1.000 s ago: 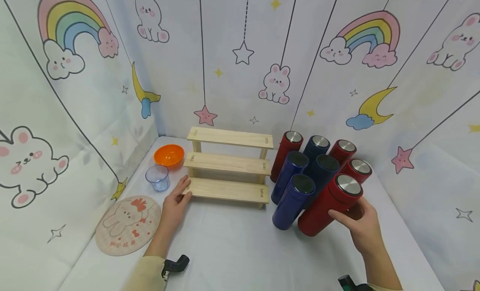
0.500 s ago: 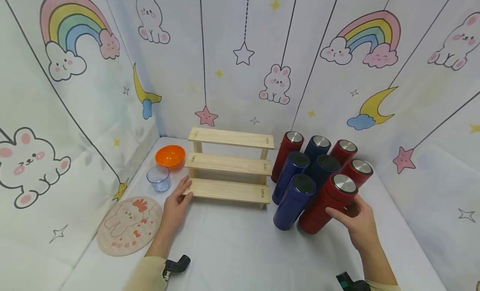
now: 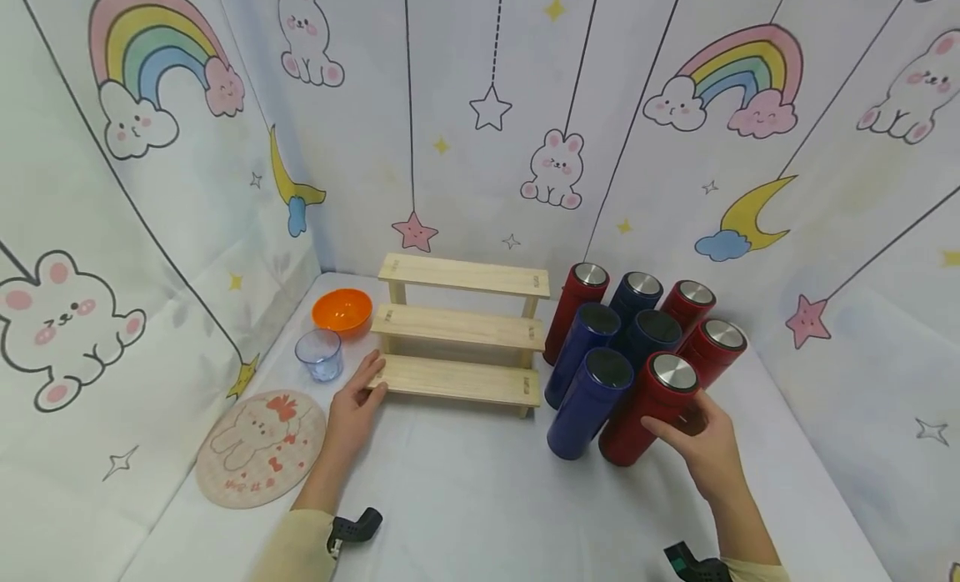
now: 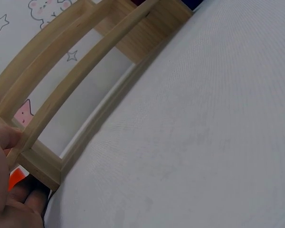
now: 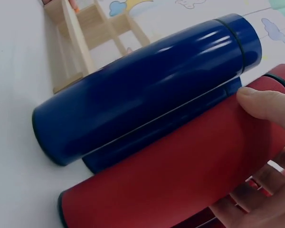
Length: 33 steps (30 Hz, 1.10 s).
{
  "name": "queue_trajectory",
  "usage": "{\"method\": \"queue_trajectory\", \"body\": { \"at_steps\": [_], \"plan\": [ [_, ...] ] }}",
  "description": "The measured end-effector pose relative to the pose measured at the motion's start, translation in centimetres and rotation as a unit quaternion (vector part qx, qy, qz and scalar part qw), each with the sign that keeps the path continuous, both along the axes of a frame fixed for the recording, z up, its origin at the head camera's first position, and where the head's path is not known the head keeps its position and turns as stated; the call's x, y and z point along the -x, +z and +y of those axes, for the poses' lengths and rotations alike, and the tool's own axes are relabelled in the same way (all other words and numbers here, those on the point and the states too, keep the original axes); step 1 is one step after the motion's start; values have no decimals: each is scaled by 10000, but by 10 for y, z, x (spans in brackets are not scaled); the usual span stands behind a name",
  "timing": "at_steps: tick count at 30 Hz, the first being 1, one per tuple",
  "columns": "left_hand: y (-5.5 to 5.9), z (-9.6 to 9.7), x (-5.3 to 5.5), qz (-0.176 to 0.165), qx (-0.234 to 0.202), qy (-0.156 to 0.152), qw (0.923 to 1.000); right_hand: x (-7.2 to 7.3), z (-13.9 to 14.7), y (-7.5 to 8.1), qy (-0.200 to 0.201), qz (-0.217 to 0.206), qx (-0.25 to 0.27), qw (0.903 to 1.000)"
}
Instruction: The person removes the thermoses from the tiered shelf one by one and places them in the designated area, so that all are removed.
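My right hand (image 3: 708, 449) grips a red thermos (image 3: 641, 419) with a silver-topped lid, thumb on the near side and fingers round the far side. In the right wrist view, the red thermos (image 5: 171, 166) lies alongside a glossy blue thermos (image 5: 142, 90), with a narrow gap between them. My left hand (image 3: 356, 407) holds the left end of the lowest board of a three-tier wooden shelf (image 3: 457, 378). The left wrist view has the thumb (image 4: 7, 136) on one side of the shelf's end piece (image 4: 40, 166) and fingers on the other.
Several more red and blue thermoses, including a blue one (image 3: 588, 407), stand grouped right of the shelf. An orange bowl (image 3: 342, 311), a clear bluish cup (image 3: 320, 357) and a round rabbit-print mat (image 3: 262, 449) lie left. Patterned cloth walls (image 3: 480, 190) enclose the white table.
The top of the red thermos has swung left toward the blue ones with my right hand, so it leans less. My left hand stays on the shelf.
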<state>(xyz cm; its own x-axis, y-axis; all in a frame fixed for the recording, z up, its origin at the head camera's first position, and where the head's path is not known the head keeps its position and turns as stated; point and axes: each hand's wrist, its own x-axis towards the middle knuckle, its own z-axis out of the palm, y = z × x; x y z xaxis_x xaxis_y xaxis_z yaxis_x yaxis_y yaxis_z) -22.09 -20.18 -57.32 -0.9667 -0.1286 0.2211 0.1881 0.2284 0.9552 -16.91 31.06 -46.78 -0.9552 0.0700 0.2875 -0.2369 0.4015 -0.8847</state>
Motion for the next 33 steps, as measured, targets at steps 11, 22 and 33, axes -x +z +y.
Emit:
{"method": "queue_trajectory", "body": {
  "at_steps": [11,22,33],
  "plan": [
    [1,-5,-4,23,15,23,10000,0,1,-7,-4,-6,-28,10000],
    [0,-4,-4,0,24,33,10000,1,4,-11,63,-90,5,9999],
    [-5,-2,-4,79,93,10,9999,-5,0,-11,-83,-44,-94,9999]
  ]
}}
